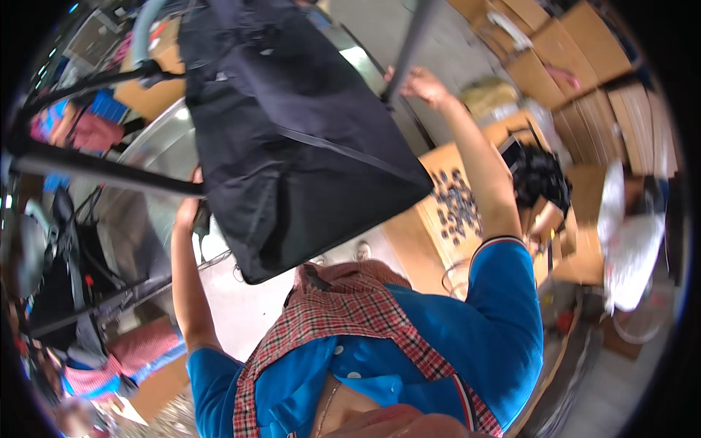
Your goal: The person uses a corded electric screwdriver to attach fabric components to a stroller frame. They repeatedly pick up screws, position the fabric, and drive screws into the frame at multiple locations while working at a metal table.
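A large black fabric panel [307, 168] stretches in front of my body, with dark tubes at its sides; it looks like a seat or cover on a tubular frame. My left hand [188, 206] is at its left edge, where a dark tube [109, 172] meets the fabric. A fingertip shows above that tube, and the other fingers are partly hidden behind it. Farther off, at the right edge, my right hand [425, 86] is closed around a slanting grey tube [415, 50], with fingers showing on both sides.
On the right, a cardboard-topped surface [412, 237] bears many small dark parts [456, 204]. Beside it lies a heap of black items [540, 179]. Cardboard boxes [580, 47] stand at the back right. A shiny metal table [162, 150] is at the left, near another person [66, 124].
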The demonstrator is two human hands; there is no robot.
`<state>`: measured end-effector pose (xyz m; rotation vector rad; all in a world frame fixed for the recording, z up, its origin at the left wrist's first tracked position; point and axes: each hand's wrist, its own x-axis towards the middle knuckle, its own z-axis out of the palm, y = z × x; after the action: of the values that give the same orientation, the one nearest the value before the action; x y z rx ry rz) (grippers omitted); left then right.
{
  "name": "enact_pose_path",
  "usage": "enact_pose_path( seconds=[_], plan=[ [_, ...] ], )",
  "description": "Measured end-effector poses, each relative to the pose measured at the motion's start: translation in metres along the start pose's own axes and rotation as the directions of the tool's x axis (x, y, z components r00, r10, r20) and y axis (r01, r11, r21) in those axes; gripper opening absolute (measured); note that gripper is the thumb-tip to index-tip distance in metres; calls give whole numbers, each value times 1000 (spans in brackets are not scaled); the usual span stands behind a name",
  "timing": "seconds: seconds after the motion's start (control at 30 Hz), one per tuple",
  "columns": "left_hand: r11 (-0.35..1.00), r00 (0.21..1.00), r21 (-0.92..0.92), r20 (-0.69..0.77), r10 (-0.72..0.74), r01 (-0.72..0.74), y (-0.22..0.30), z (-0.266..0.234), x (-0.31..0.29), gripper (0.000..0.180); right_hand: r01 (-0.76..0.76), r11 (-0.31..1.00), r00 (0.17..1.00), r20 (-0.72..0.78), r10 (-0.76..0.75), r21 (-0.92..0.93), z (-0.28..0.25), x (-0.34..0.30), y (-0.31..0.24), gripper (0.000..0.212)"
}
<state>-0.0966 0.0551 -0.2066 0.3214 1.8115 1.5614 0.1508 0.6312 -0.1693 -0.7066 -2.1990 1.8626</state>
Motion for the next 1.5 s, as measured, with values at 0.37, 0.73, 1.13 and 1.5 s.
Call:
enact_pose_path(
  seconds=[0.37, 0.73, 1.13, 1.5],
  plan=[
    [726, 833, -425, 148, -534, 541, -168, 61, -161, 54, -146, 587, 949, -280, -143, -797, -66, -217, 146, 12],
    [814, 879, -381, -8, -477, 438, -146, 96, -178, 42, 152, 614, 887, -167, -430, -775, -85, -195, 175, 4],
    [786, 857, -530, 194, 478, -318, 80, 130, -241, 132, 627, 771, 683, 396, -614, 114, 157, -160, -185, 12],
    [923, 717, -263, 581, 384, -281, 113, 55, -192, 123, 507, 842, 675, 521, -523, 188, 264, -143, -223, 18]
  ],
)
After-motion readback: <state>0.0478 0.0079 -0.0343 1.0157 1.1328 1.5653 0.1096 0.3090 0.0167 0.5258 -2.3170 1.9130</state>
